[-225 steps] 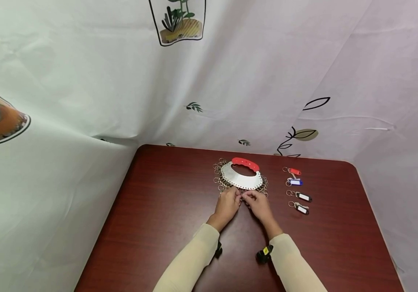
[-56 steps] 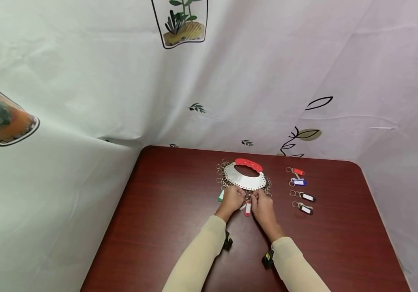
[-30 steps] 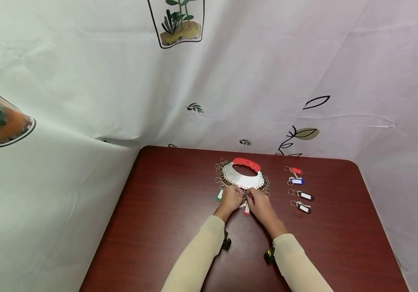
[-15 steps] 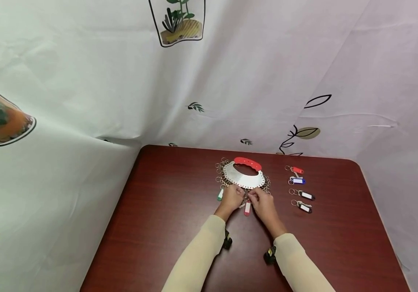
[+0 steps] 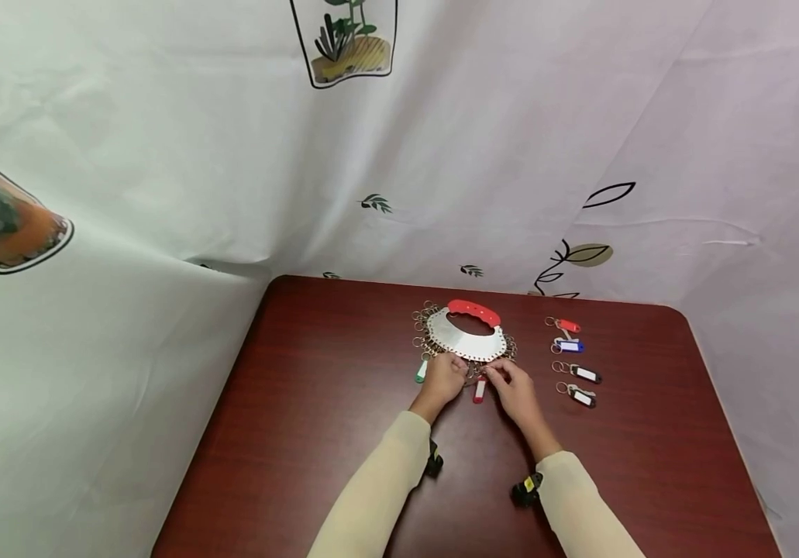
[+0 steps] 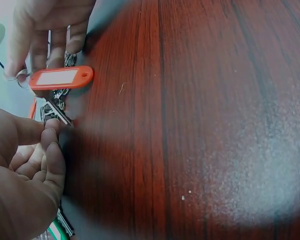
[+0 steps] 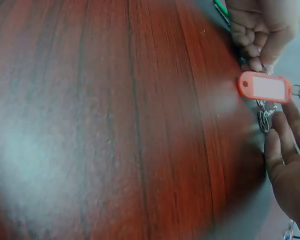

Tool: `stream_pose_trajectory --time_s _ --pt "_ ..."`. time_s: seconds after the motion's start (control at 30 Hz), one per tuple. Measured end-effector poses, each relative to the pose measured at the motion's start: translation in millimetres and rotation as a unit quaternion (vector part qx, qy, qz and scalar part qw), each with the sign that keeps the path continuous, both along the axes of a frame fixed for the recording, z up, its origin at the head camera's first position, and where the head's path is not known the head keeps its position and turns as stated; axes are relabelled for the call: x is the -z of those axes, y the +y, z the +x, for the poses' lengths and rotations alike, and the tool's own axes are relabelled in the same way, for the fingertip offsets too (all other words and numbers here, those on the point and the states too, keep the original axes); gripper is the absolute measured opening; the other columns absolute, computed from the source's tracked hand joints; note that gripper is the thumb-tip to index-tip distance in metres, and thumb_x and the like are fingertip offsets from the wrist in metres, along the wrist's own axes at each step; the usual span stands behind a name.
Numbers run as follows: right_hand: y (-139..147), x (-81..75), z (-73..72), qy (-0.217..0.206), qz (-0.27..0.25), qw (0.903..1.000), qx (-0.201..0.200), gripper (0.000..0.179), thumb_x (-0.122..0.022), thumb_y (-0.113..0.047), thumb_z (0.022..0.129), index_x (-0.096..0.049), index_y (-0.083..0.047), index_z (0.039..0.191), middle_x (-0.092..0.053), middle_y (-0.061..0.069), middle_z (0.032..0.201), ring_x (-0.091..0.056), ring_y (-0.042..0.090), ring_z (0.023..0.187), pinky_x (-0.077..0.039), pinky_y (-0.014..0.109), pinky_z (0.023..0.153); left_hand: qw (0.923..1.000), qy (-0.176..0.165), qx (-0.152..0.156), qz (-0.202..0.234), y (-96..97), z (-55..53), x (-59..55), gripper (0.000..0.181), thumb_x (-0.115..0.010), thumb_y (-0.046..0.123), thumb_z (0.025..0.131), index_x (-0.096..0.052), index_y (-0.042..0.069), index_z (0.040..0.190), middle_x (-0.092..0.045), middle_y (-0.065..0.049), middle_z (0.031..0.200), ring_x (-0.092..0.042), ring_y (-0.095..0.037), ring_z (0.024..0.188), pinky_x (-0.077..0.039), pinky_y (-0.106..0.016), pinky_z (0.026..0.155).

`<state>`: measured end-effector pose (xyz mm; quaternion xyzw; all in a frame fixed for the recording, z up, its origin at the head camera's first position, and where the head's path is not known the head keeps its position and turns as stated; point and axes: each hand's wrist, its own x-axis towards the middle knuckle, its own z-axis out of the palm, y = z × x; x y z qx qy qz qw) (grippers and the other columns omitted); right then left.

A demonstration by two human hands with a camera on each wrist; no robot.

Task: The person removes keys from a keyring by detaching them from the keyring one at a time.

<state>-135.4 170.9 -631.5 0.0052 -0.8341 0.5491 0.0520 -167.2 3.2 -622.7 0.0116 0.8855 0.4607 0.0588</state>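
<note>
A metal key holder [image 5: 465,341], an arc-shaped plate with a red grip and many rings and clips along its edge, lies on the table. At its near edge my left hand [image 5: 444,378] pinches a small metal piece, mostly hidden by the fingertips. My right hand [image 5: 514,387] holds the split ring [image 6: 22,78] of a red key tag [image 5: 480,390] between thumb and forefinger, its other fingers loosely spread. A key [image 6: 58,112] hangs by the red tag, close to the left fingertips. A green key tag [image 5: 422,372] lies left of my left hand.
Right of the holder, a column of loose tagged keys lies on the table [image 5: 329,403]: a red tag [image 5: 569,325], a blue tag [image 5: 569,346] and two black tags [image 5: 585,374]. A white printed cloth [image 5: 232,155] hangs behind the table.
The green tag and the red tag by the hands have come into view since the earliest frame. In the last half second my right hand has shifted right, with the red tag following it.
</note>
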Motion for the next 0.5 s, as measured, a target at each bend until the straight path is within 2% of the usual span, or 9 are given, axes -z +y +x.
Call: stream_pose_trajectory --time_s 0.07,0.17,0.23,0.3,0.37,0.4,0.47,0.5 --pt "3 0.5 1.8 0.009 -0.051 0.9984 -0.023 0.012 -0.062 -0.005 0.101 -0.070 0.004 0.101 -0.075 0.021 0.093 -0.066 0.005 0.078 -0.050 0.019 0.074 1.0000 0.001 -0.001 0.000 -0.1 0.5 0.2 0.011 -0.072 0.001 0.086 -0.071 0.007 0.076 -0.066 0.000 0.068 -0.057 -0.009 0.064 -0.049 -0.024 0.061" --pt "9 -0.3 3.4 0.002 -0.133 0.9897 -0.053 0.018 -0.052 -0.002 0.106 -0.061 0.013 0.104 -0.071 0.034 0.095 -0.071 0.016 0.074 -0.054 0.022 0.072 1.0000 -0.006 -0.004 -0.001 -0.2 0.8 0.1 0.011 -0.071 0.001 0.086 -0.071 0.007 0.077 -0.066 0.001 0.068 -0.057 -0.008 0.065 -0.050 -0.024 0.063" --pt "14 -2.6 4.7 -0.013 -0.160 0.9854 -0.056 0.019 -0.048 -0.002 0.107 -0.056 0.015 0.104 -0.069 0.036 0.089 -0.072 0.019 0.069 -0.056 0.024 0.067 1.0000 -0.007 -0.003 0.001 -0.3 0.7 0.4 0.010 -0.071 0.000 0.086 -0.072 0.006 0.078 -0.066 0.001 0.068 -0.056 -0.008 0.066 -0.050 -0.023 0.063" --pt "18 -12.9 7.7 -0.041 -0.162 0.9844 -0.055 0.020 -0.046 -0.001 0.107 -0.053 0.017 0.105 -0.067 0.036 0.084 -0.071 0.022 0.064 -0.057 0.029 0.063 1.0000 -0.007 -0.001 0.001 -0.4 0.3 0.2 0.009 -0.070 0.000 0.086 -0.072 0.005 0.079 -0.066 0.001 0.069 -0.056 -0.007 0.066 -0.050 -0.023 0.064" --pt "24 -16.2 10.6 -0.051 -0.121 0.9902 -0.049 0.018 -0.049 -0.002 0.107 -0.055 0.015 0.105 -0.067 0.030 0.079 -0.067 0.019 0.060 -0.055 0.028 0.058 1.0000 -0.007 0.001 0.002 -0.3 0.0 0.5 0.010 -0.069 -0.001 0.086 -0.072 0.006 0.079 -0.066 0.001 0.069 -0.056 -0.007 0.066 -0.049 -0.022 0.064" --pt "28 -18.2 12.5 -0.055 -0.084 0.9940 -0.045 0.017 -0.051 -0.003 0.107 -0.056 0.012 0.104 -0.068 0.024 0.078 -0.065 0.016 0.059 -0.054 0.028 0.056 1.0000 -0.007 0.002 0.001 -0.4 0.0 0.8 0.010 -0.069 -0.001 0.085 -0.072 0.006 0.079 -0.066 0.001 0.069 -0.057 -0.008 0.066 -0.050 -0.023 0.064" --pt "38 -20.8 16.0 -0.047 0.014 0.9979 -0.043 0.014 -0.055 -0.007 0.106 -0.061 0.005 0.103 -0.069 0.015 0.076 -0.060 0.012 0.057 -0.051 0.027 0.057 1.0000 -0.007 0.002 -0.001 -0.2 0.1 1.1 0.011 -0.069 -0.001 0.085 -0.072 0.007 0.078 -0.066 0.001 0.069 -0.057 -0.008 0.067 -0.050 -0.023 0.064" --pt "44 -18.2 17.3 -0.032 0.068 0.9961 -0.045 0.012 -0.058 -0.010 0.105 -0.062 0.000 0.100 -0.069 0.010 0.075 -0.058 0.009 0.057 -0.049 0.027 0.057 1.0000 -0.009 0.002 -0.001 0.0 0.1 1.5 0.011 -0.070 -0.001 0.085 -0.072 0.007 0.078 -0.066 0.001 0.069 -0.057 -0.009 0.067 -0.050 -0.024 0.064"
